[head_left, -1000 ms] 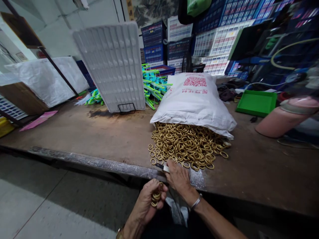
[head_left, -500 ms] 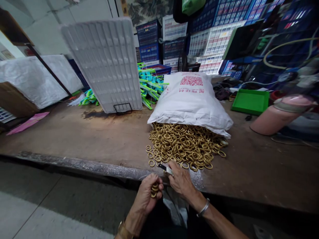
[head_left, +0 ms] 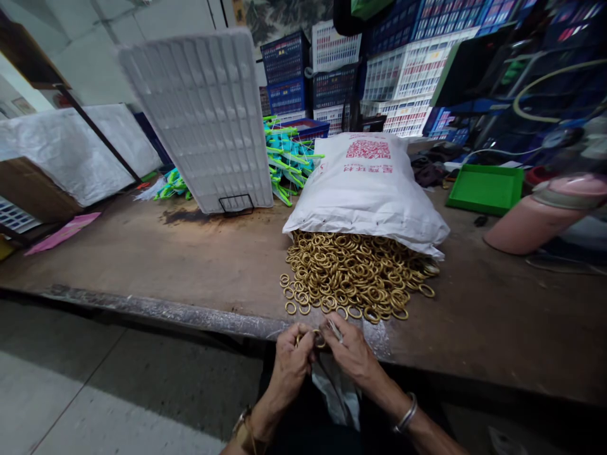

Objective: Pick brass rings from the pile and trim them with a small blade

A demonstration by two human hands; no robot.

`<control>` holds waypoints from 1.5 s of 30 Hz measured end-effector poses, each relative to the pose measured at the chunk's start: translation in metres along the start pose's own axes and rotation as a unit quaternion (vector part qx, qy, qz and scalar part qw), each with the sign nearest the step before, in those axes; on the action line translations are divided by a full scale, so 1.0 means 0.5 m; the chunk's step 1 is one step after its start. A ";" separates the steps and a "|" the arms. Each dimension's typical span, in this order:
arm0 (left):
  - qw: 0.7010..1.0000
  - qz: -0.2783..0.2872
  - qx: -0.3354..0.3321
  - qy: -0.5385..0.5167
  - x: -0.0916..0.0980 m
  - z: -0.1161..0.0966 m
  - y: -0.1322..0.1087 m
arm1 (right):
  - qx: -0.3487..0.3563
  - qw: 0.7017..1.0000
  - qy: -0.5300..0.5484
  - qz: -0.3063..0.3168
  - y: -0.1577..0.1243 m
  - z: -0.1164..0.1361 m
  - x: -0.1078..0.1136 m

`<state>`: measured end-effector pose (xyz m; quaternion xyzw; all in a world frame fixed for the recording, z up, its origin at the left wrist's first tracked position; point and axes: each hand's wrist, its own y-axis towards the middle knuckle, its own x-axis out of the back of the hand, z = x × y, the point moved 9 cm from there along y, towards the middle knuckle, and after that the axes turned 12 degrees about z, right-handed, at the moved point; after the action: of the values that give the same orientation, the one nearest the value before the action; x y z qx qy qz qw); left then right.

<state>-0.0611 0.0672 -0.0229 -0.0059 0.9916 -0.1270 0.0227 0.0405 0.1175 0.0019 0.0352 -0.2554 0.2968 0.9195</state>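
Observation:
My left hand (head_left: 291,357) is closed around gold-coloured rings (head_left: 298,340), most of them hidden by its fingers. Close against it, my right hand (head_left: 349,351) is also closed, with a thin pale strip of a small knife-like tool (head_left: 336,330) showing between the fingers. One gold ring (head_left: 320,339) shows between the two sets of fingertips; which hand carries it I cannot tell. Just beyond my hands, a heap of gold rings (head_left: 351,272) spills over the table from the mouth of a white woven sack (head_left: 360,196) with red print.
The brown table (head_left: 213,272) ends just in front of me. A white ribbed panel (head_left: 203,120) stands on it, with bright green and turquoise pieces (head_left: 289,158) behind. At the right are a green tray (head_left: 486,189) and a pink bottle (head_left: 526,221). Stacked crates (head_left: 403,76) fill the back.
My hands have come together, the left moving up and right towards the right one. The tool's black end, visible earlier, is now hidden, and a ring shows between the fingertips.

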 end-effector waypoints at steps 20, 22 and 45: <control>0.989 0.069 0.039 -0.125 -0.030 0.018 -0.010 | -0.048 0.992 0.113 0.009 0.006 -0.026 -0.018; 0.987 0.077 0.037 -0.136 -0.032 0.021 -0.012 | -0.037 0.994 0.106 0.013 0.006 -0.020 -0.017; 0.994 0.034 -0.003 -0.106 -0.015 0.001 -0.019 | -0.034 0.961 -0.262 0.083 -0.021 -0.001 -0.051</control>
<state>-0.0534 0.0578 -0.0207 0.0145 0.9837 -0.1217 0.1316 0.0289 0.0954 -0.0102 0.0589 -0.4993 0.3440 0.7931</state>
